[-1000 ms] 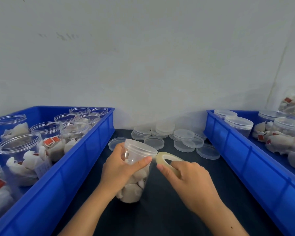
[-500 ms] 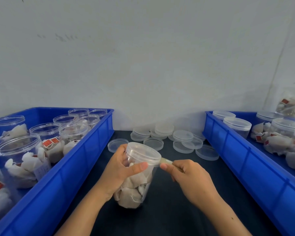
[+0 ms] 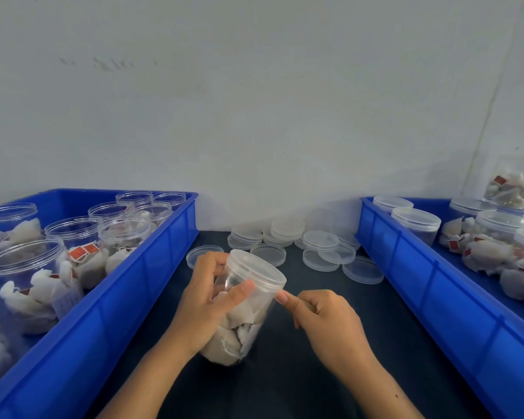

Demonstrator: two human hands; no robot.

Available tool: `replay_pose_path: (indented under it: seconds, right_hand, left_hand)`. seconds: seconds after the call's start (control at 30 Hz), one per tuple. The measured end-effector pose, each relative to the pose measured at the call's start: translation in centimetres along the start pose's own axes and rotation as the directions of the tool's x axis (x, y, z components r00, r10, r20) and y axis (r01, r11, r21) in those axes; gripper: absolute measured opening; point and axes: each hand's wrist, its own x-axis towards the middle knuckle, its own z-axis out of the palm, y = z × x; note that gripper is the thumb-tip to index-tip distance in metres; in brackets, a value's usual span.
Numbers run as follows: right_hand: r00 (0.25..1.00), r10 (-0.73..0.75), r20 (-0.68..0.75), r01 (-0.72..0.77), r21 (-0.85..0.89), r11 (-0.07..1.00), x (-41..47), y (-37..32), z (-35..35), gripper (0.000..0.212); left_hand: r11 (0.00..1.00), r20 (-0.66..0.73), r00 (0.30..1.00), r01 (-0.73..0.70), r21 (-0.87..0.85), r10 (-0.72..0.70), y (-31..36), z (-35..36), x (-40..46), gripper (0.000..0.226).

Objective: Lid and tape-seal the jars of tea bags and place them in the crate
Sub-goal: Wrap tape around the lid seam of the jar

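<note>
A clear plastic jar (image 3: 242,325) of tea bags, capped with a clear lid (image 3: 256,269), stands tilted to the right on the dark table. My left hand (image 3: 208,300) wraps around its upper part, thumb just under the lid. My right hand (image 3: 324,319) is closed on a roll of clear tape (image 3: 310,308), mostly hidden inside the fist, with the thumb tip touching the lid's rim. The blue crate (image 3: 430,285) at right holds several lidded jars (image 3: 418,225). The blue crate (image 3: 139,285) at left holds several open jars (image 3: 22,282) of tea bags.
Several loose clear lids (image 3: 321,243) lie in stacks and singly at the back of the table, between the crates. One single lid (image 3: 204,255) lies just behind my left hand. A white wall closes the back.
The jar has tipped further to the right. My right hand has closed in on the lid rim, and the tape roll, plainly seen a second ago, is now nearly hidden in the fist.
</note>
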Motion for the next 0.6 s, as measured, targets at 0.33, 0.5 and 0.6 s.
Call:
replay_pose_path:
  seconds: [0.33,0.5,0.6]
  right_hand:
    - [0.996,-0.087,0.018,0.088,-0.046,0.995,-1.1,-0.5,0.8,0.052]
    - [0.993,-0.1,0.064,0.101,-0.018,0.995,-1.3,-1.1,0.8,0.051]
    - [0.99,-0.097,0.098,0.1,-0.023,0.995,-1.3,-1.3,0.7,0.059]
  left_hand:
    - [0.887,-0.152,0.983,-0.025,0.461,0.107,1.6,2.2,-1.0,0.102]
    - [0.909,-0.261,0.965,0.086,0.408,0.026,1.2,2.1,-0.8,0.103]
    - [0.935,-0.275,0.961,0.095,0.342,0.003,0.9,1.8,-0.6,0.085]
